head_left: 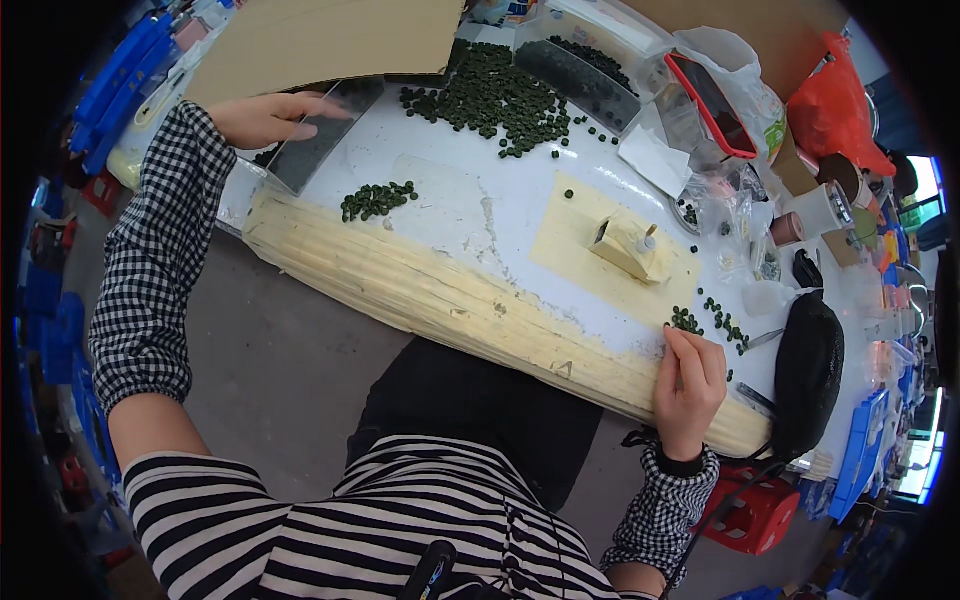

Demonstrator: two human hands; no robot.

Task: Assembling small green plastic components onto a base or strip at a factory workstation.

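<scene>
My left hand (268, 118) reaches out to the far left and rests on a long dark tray (322, 140) at the bench's corner, fingers laid over its edge. My right hand (688, 376) lies on the bench's padded front edge, fingertips touching a small cluster of dark green round pieces (686, 321). A small pile of the same green pieces (376, 200) sits near the left front. A large heap of them (495, 95) is spread at the back. A cream-coloured block fixture with a small peg (630, 243) stands on a yellow mat (590, 235).
A clear box of green pieces (580, 70) stands at the back. A phone with a red case (712, 103), plastic bags, tape rolls (822, 208) and a black pouch (806, 370) crowd the right. Cardboard (320, 40) covers the back left. A red stool (752, 508) stands below.
</scene>
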